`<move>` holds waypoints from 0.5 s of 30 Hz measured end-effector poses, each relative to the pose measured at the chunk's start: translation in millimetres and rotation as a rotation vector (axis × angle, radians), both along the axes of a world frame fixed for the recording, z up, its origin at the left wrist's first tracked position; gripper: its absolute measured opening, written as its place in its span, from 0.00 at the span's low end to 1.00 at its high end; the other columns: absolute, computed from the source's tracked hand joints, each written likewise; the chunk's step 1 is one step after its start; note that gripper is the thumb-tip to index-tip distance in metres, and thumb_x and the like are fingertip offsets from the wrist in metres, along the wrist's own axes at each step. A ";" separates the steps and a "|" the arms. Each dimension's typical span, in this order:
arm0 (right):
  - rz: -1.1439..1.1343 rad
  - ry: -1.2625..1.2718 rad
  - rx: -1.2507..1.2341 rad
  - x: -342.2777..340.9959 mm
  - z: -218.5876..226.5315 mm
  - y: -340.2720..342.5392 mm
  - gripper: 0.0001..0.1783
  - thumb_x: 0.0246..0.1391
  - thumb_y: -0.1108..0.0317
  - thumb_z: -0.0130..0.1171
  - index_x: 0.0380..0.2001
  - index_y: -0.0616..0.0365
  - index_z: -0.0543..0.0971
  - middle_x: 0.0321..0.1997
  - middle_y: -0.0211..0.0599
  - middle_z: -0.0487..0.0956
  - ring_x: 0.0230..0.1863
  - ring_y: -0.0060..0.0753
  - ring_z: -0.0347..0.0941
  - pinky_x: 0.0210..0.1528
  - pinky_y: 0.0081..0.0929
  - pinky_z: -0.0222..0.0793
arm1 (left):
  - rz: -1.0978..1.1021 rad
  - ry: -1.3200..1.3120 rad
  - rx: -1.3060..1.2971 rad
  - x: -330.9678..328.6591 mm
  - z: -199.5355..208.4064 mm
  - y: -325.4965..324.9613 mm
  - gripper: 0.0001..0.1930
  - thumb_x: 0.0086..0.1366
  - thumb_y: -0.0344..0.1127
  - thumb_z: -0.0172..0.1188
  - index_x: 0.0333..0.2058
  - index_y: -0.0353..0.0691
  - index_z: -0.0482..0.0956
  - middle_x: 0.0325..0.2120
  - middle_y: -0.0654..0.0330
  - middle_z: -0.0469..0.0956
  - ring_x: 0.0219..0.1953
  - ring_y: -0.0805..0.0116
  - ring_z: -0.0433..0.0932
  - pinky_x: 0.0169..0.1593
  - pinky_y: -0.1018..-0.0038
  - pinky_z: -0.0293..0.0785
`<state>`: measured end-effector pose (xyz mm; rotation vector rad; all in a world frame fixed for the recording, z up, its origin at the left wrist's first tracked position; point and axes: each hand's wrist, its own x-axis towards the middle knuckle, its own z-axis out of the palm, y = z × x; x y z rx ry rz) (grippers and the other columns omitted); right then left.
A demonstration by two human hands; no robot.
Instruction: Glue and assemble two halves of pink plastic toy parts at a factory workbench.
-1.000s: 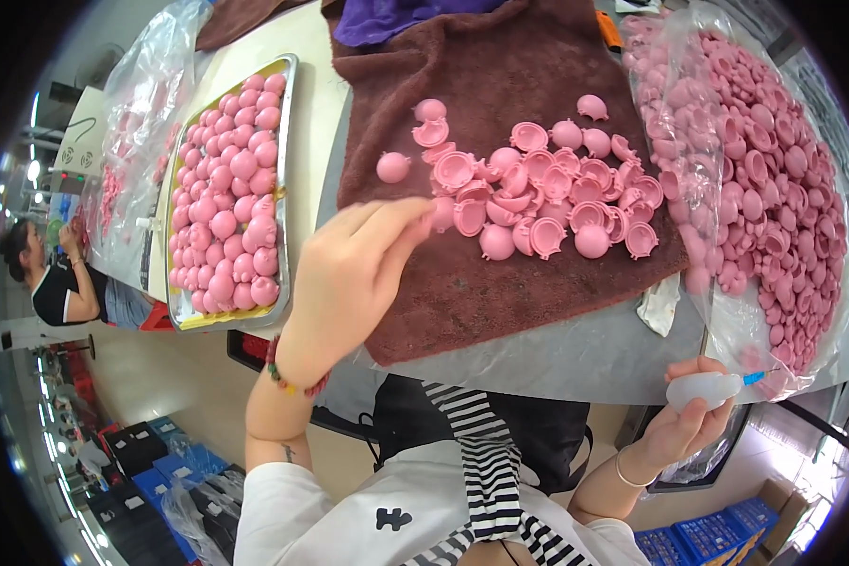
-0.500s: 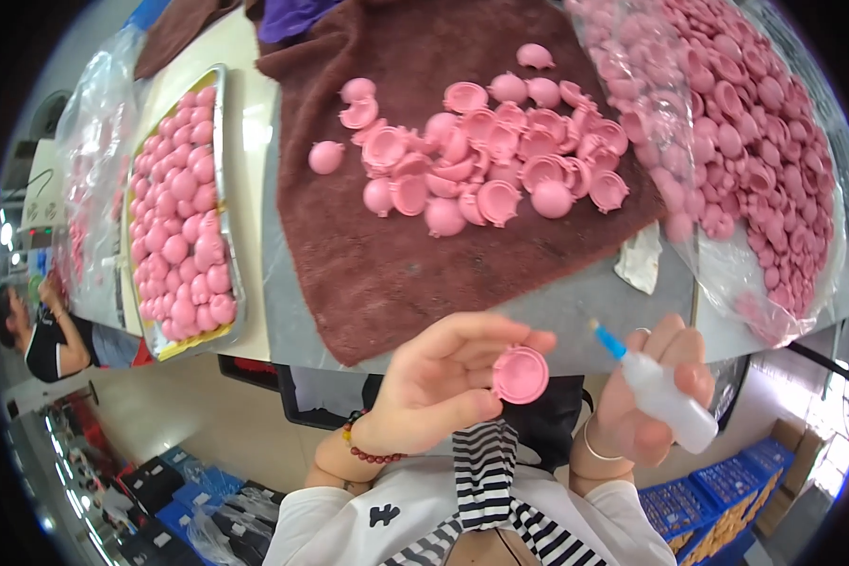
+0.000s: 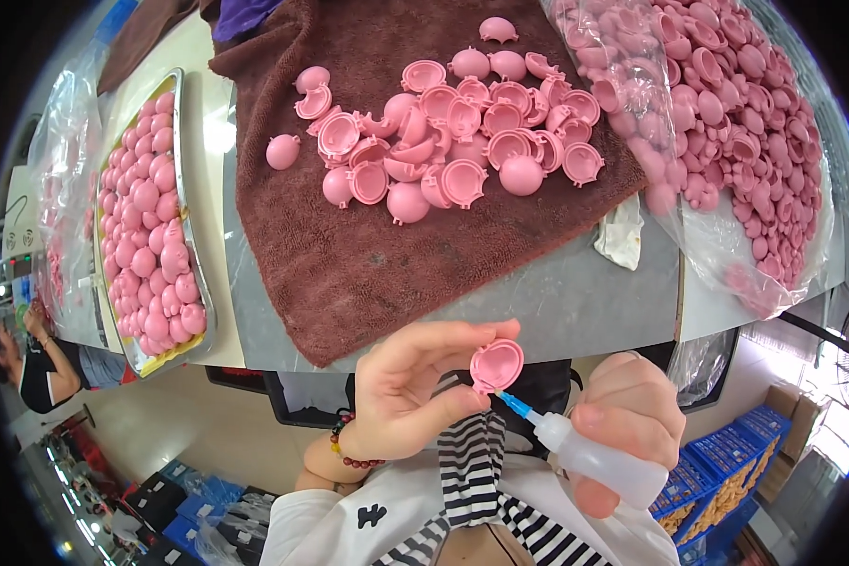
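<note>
My left hand (image 3: 420, 377) pinches a pink plastic half-shell (image 3: 496, 364) between thumb and fingers, its hollow side facing me. In my right hand (image 3: 632, 410) is a translucent white squeeze bottle (image 3: 599, 457) with a blue needle tip (image 3: 516, 406). The tip points up to the left and meets the lower rim of the half-shell, close to my left thumb. Beyond my hands, several loose pink half-shells (image 3: 463, 182) lie on a brown towel (image 3: 377, 283), some hollow side up and some domed side up.
At left stands a metal tray (image 3: 201, 283) full of pink balls. A large heap of pink half-shells (image 3: 726, 123) spills from a clear plastic bag at right. A crumpled white cloth (image 3: 620, 234) lies by the towel. Another person (image 3: 52, 363) sits at far left; blue crates (image 3: 717, 472) stand lower right.
My right hand has brought the bottle left and down, so its tip now meets the half-shell's rim. My left hand has shifted slightly left with the half-shell, which is tilted differently.
</note>
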<state>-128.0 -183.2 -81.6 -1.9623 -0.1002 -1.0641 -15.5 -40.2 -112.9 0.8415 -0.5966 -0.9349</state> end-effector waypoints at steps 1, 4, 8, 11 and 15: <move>0.002 0.001 0.001 0.7 -0.5 2.2 0.32 0.50 0.42 0.49 0.27 0.68 0.72 0.18 0.32 0.67 0.16 0.25 0.61 0.14 0.20 0.54 | -0.002 0.004 0.002 0.3 0.2 -0.2 0.23 0.52 0.15 0.54 0.48 0.27 0.63 0.49 0.40 0.65 0.53 0.57 0.66 0.54 0.66 0.64; -0.117 -0.048 0.136 3.6 -2.8 7.9 0.28 0.36 0.44 0.61 0.26 0.64 0.79 0.15 0.26 0.67 0.14 0.22 0.61 0.13 0.16 0.53 | 0.003 -0.002 0.005 0.9 -0.6 -0.7 0.23 0.52 0.16 0.55 0.48 0.27 0.63 0.49 0.40 0.65 0.52 0.57 0.67 0.54 0.66 0.65; -0.117 -0.049 0.122 3.8 -2.6 7.7 0.28 0.36 0.44 0.60 0.27 0.64 0.80 0.15 0.26 0.67 0.14 0.22 0.61 0.13 0.16 0.53 | -0.006 -0.012 0.008 0.8 1.0 0.1 0.23 0.52 0.16 0.55 0.48 0.27 0.63 0.49 0.40 0.65 0.52 0.58 0.67 0.53 0.66 0.65; -0.120 -0.044 0.118 3.2 -2.7 8.4 0.28 0.37 0.45 0.60 0.26 0.64 0.80 0.15 0.26 0.67 0.14 0.22 0.61 0.13 0.16 0.53 | 0.003 -0.013 0.014 0.6 1.8 -0.7 0.23 0.52 0.17 0.56 0.48 0.27 0.63 0.49 0.40 0.65 0.51 0.58 0.68 0.53 0.66 0.65; -0.142 -0.078 0.136 6.2 -4.5 10.4 0.27 0.39 0.45 0.60 0.26 0.64 0.79 0.14 0.26 0.66 0.14 0.23 0.61 0.13 0.17 0.53 | 0.003 -0.007 0.019 0.7 1.8 -1.0 0.23 0.51 0.17 0.56 0.48 0.27 0.64 0.48 0.40 0.66 0.51 0.58 0.68 0.52 0.67 0.66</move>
